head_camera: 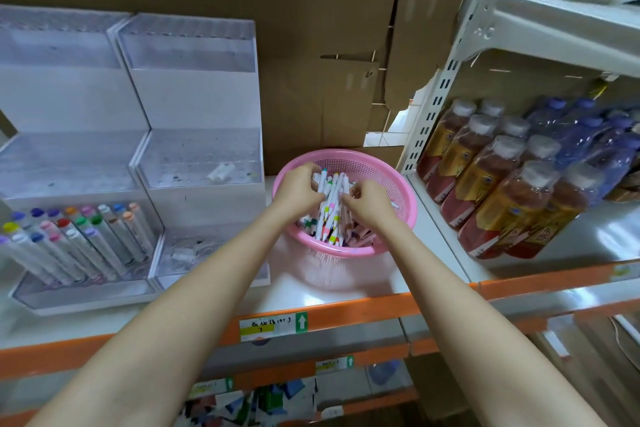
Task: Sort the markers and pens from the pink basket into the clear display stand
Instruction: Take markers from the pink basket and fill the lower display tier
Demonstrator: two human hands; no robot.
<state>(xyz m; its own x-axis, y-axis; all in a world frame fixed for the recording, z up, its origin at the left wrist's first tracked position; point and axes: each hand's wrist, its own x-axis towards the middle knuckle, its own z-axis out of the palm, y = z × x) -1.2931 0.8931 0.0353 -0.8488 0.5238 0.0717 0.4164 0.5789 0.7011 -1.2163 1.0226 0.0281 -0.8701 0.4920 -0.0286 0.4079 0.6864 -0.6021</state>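
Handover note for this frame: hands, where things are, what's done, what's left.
Left hand and right hand: both grip a bundle of white pens inside the pink basket.
Done: coloured-cap markers stand in the lowest tier of the clear display stand, left unit.
Left: many pens lie in the basket, to go into the stand.
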